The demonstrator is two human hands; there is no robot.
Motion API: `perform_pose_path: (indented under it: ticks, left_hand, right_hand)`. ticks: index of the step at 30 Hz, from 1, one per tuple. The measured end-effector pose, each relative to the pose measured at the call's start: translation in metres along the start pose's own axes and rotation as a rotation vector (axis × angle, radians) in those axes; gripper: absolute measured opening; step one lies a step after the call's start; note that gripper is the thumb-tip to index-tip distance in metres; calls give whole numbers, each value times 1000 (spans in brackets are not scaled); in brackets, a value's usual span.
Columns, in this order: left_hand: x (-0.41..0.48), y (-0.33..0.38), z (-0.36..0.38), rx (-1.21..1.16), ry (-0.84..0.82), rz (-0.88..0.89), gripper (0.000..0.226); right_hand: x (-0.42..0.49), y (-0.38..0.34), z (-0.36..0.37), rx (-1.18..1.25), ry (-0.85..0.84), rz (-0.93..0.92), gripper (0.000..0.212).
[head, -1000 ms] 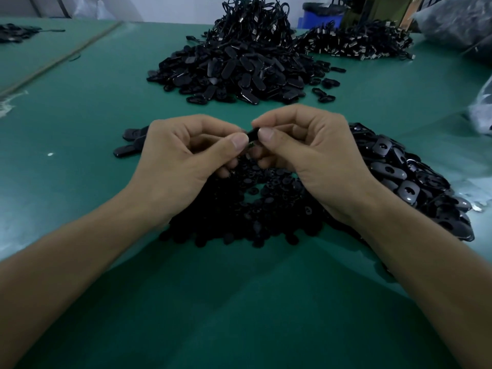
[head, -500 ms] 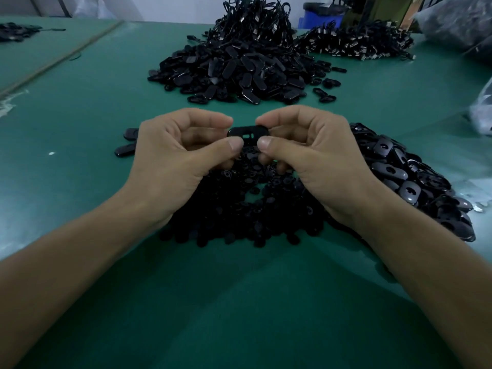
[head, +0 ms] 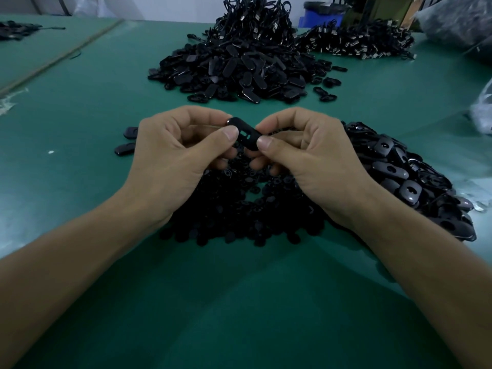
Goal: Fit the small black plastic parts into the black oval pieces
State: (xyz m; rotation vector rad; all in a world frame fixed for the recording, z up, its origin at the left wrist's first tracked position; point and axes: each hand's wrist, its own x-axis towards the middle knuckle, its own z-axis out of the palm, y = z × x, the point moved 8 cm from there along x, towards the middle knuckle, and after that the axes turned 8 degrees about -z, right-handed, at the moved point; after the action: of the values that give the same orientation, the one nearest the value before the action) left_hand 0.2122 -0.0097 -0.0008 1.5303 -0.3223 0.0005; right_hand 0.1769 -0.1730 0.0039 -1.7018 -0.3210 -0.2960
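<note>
Green mat (head: 80,123) everywhere; your left hand (head: 170,161) and right hand (head: 314,161) both pinch one oval piece (head: 246,133). Small parts (head: 239,214) heaped right beneath, ovals (head: 399,177) stacked right. Honestly, loads left.

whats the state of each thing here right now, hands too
left hand: pinching the oval piece's left end
right hand: pinching its right end
oval piece: held above the table, tilted, slot facing up; insert fitted or not, cannot tell
small parts pile: loose under the hands
oval pieces pile: heaped at right
far pile: heaped beyond the hands
two loose pieces: lying flat at left
</note>
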Motion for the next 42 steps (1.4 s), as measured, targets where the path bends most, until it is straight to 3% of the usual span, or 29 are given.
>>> perform_pose_path:
  ticks: [15,24,29,33,37,42]
  left_hand:
    - [0,3,0,38,-8,60,18]
    - [-8,11,12,263,-56,196,13]
    - [-7,12,10,343,-23,241,13]
    - [-3,12,1,321,48,259,16]
    - [-2,14,-8,261,124,263,15]
    - [-3,17,-6,178,131,227,14]
  right_hand:
    - [1,-1,-1,-34,17,-30,15]
    - [1,-15,0,-175,16,-175,29]
    - [-2,-13,4,-151,-26,-143,34]
    - [-2,-8,-11,-468,52,-125,22]
    - [-4,0,-3,-783,-95,-77,16]
    - [-5,2,14,-924,-258,-54,18]
